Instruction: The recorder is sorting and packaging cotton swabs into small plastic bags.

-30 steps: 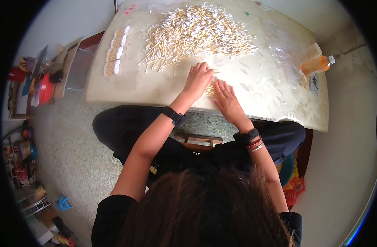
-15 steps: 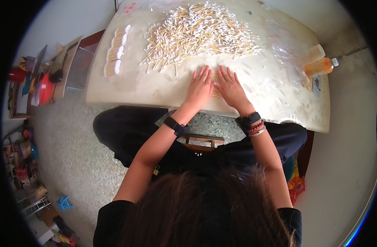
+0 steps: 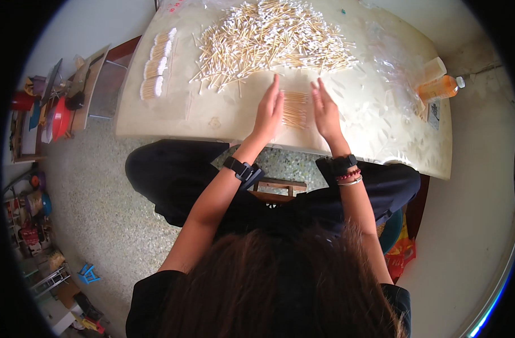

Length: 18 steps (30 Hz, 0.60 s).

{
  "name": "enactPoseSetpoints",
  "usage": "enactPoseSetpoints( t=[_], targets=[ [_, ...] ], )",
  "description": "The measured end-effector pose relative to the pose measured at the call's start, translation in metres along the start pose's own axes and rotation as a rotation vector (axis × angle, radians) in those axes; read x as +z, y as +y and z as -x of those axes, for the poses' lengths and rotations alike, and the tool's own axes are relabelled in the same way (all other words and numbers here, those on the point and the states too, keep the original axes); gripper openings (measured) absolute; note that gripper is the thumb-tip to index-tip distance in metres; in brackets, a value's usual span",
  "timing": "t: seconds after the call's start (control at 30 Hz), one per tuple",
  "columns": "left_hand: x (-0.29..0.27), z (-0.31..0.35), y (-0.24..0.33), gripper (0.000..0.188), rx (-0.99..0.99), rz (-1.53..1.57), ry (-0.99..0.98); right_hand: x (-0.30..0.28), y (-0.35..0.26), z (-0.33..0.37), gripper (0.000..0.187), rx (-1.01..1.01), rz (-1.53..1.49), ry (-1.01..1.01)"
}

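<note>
Between my two hands lies a small group of cotton swabs [image 3: 294, 111], side by side near the table's front edge. My left hand [image 3: 270, 110] stands on edge at its left end, fingers stretched out and palm turned inward. At the right end my right hand [image 3: 326, 112] is held the same way, a little apart from the sticks. Beyond the hands spreads a big loose heap of cotton swabs [image 3: 274, 42], pointing every way. Several neat bundles of cotton swabs [image 3: 154, 66] form a row at the table's left.
Clear plastic bags [image 3: 390, 53] lie on the table's right part. An orange drink bottle [image 3: 440, 89] lies at the right edge beside a pale cup [image 3: 433, 69]. The pale table cover [image 3: 212, 121] reaches to my knees. A blue stool [image 3: 88, 274] stands on the floor at left.
My hands have lifted off the swabs and turned from palms down to upright on edge. They have parted, so the small group between them shows.
</note>
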<state>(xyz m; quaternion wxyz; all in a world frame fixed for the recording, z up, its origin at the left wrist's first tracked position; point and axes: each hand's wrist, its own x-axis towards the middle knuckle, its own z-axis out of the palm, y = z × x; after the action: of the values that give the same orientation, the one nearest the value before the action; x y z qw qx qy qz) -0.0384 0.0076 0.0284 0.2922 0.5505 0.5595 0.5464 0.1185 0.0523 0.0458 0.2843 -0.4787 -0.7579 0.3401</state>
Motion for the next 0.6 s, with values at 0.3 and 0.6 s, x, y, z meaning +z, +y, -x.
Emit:
enactPoseSetpoints(
  t=[0.3, 0.6],
  targets=[
    [-0.015, 0.047, 0.032, 0.06, 0.234, -0.804, -0.423, 0.015, -0.03, 0.079, 0.054, -0.166, 0.485, -0.095],
    [0.008, 0.056, 0.025, 0.062, 0.112, -0.901, -0.369, 0.027, -0.021, 0.075, 0.055, -0.148, 0.707, -0.129]
  ],
)
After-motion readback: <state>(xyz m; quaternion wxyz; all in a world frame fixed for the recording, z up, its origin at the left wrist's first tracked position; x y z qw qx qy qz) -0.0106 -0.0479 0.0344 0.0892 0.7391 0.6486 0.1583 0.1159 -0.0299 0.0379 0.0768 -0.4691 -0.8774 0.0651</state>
